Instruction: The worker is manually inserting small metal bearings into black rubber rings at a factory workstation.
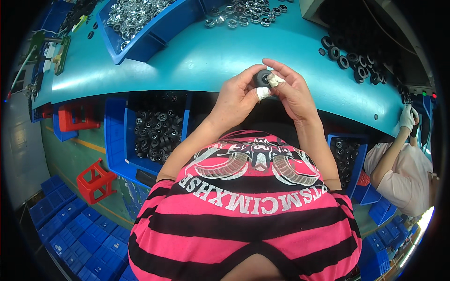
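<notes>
A small black wheel (pixel 261 78), with a round hub in its middle, is held up at the front edge of the teal table (pixel 197 65). My left hand (pixel 233 99) is closed on it from the left, its thumb wrapped in a white covering. From the right, my right hand (pixel 298 92) grips the same wheel with thumb and fingers. Pale, wrinkled wrapping covers that thumb too. The fingers hide part of the wheel, so I cannot see whether tyre and hub are fully joined.
Clear round hubs (pixel 255 18) lie at the back, beside a blue bin (pixel 159 38) of similar parts. Black tyres (pixel 361 61) are heaped at the right. Below the table, a blue bin (pixel 115 136) holds black wheels. A co-worker's gloved hand (pixel 407 117) is at far right. Red stools (pixel 95 181) stand left.
</notes>
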Available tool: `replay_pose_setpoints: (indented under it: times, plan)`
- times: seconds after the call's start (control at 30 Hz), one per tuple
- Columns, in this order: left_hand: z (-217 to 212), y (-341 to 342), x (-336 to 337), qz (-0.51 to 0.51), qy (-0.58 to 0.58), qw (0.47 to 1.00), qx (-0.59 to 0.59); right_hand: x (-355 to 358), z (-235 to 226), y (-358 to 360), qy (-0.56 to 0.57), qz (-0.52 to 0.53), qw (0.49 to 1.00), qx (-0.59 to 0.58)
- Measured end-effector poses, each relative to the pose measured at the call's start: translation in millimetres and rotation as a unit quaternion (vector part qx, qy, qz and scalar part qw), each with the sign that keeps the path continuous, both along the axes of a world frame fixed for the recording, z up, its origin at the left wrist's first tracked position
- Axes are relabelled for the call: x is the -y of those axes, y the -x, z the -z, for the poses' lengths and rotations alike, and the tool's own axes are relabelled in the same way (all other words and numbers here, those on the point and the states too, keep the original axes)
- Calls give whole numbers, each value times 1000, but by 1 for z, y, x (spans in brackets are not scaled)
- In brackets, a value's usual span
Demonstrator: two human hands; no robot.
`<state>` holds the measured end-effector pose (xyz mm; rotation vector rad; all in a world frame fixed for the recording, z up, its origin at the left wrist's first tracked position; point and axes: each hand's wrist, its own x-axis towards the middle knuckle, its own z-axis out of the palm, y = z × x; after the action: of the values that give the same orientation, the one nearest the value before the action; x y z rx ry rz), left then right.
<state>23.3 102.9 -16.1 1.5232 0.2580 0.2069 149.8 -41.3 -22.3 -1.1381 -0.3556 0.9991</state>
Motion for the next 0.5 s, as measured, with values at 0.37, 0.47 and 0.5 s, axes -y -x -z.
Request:
replay_pose_setpoints:
  times: [0.37,0.47,0.5]
  plan:
    - [-6,-1,3,-122,-140,981,53,1,-14,2,67,38,990,119]
    - [-9,0,-2,-130,-226,965,18,0,-15,5,52,15,990,129]
    - [-13,-1,-2,-140,-258,956,22,-1,-14,8,41,5,989,143]
